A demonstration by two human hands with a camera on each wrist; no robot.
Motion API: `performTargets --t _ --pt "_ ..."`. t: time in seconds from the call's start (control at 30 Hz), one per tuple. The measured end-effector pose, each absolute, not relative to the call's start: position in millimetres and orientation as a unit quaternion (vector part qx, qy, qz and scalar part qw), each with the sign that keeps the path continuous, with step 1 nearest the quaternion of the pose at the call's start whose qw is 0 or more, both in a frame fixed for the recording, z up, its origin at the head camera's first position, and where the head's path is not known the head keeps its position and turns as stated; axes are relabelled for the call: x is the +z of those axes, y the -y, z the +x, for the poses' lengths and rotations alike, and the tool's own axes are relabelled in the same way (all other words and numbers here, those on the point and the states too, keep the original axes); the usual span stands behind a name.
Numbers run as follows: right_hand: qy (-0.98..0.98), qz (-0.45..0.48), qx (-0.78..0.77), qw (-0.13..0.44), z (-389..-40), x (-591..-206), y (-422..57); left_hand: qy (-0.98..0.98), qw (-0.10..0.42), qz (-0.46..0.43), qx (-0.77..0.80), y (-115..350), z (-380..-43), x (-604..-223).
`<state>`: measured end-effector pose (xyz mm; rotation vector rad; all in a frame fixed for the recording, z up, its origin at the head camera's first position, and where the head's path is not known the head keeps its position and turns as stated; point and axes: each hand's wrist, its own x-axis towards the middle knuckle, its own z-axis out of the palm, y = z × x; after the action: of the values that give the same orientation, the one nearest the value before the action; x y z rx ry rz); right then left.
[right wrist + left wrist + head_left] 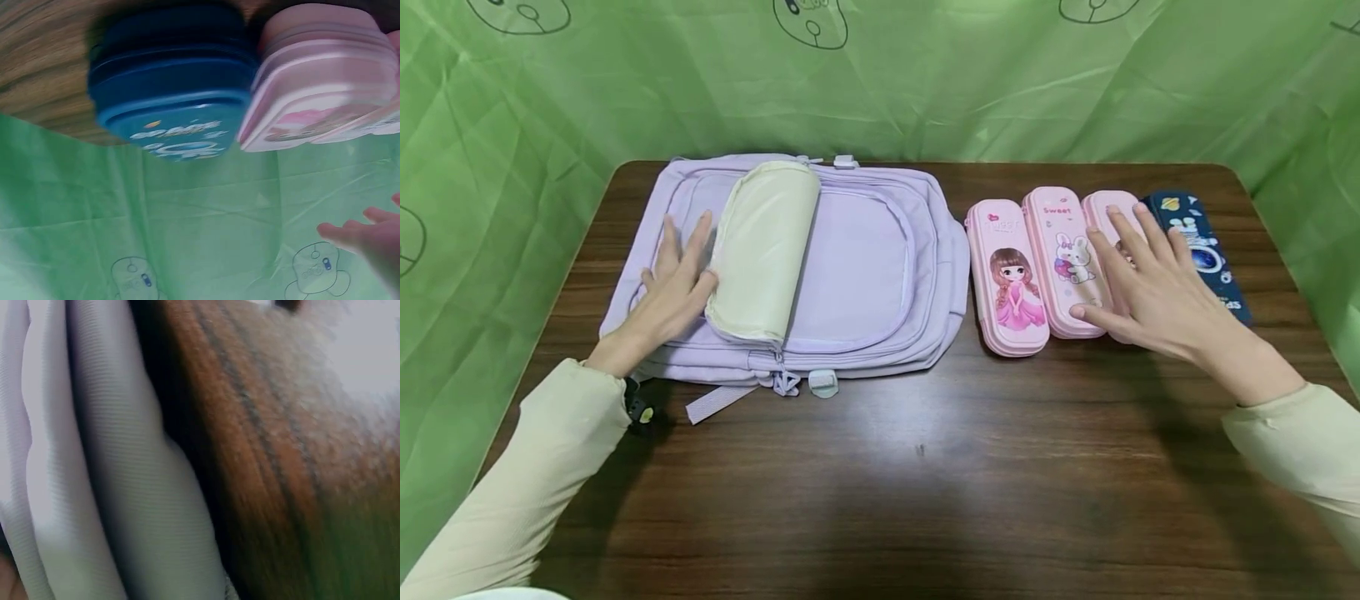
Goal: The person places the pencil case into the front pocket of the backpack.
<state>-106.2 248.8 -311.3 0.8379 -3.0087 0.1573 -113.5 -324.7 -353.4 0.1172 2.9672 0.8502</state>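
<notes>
A lilac backpack (865, 267) lies flat on the left side of the table, its front pocket unzipped and the cream-lined flap (767, 250) folded back. My left hand (672, 292) is over the backpack with fingers spread, its thumb at the flap's edge. To the right stand several pencil cases in a row: a pink one with a girl (1011, 279), a pink one with a rabbit (1063, 242), another pink one (1111, 202) and a dark blue space-themed one (1208, 254). Spread above the last two, my right hand (1165, 292) partly hides them; the right wrist view shows its fingers raised over the cases.
The brown wooden table (925, 483) extends in front of the bag and cases. A green cloth (910, 83) with line drawings hangs behind and at both sides. A strap (722, 404) and buckle (823, 382) stick out from the backpack's near side.
</notes>
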Motion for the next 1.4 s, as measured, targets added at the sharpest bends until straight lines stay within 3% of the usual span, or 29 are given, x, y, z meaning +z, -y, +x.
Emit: performTargets --t 0.13,0.3,0.7,0.97,1.4 --pt "0.961 0.269 0.062 0.008 -105.6 -310.1 -232.8 -0.961 0.003 -0.002 0.277 330.5 -114.8 -351.4" --pt "0.959 0.276 0.069 0.016 -103.3 -313.4 -208.2 -0.969 0.014 -0.013 0.246 334.0 -118.3 -347.0" --pt "0.971 0.223 0.081 -0.036 -93.5 -344.3 -147.0 -0.972 -0.005 -0.005 0.237 334.1 -114.6 -345.0" --pt "0.981 0.183 0.050 -0.031 -88.0 -357.7 -137.6 -0.970 -0.012 -0.005 0.242 331.5 -114.4 -343.9" --pt "0.978 0.195 0.074 -0.005 -88.6 -366.4 -130.0 -0.969 0.013 -0.023 0.245 328.0 -117.6 -346.3"
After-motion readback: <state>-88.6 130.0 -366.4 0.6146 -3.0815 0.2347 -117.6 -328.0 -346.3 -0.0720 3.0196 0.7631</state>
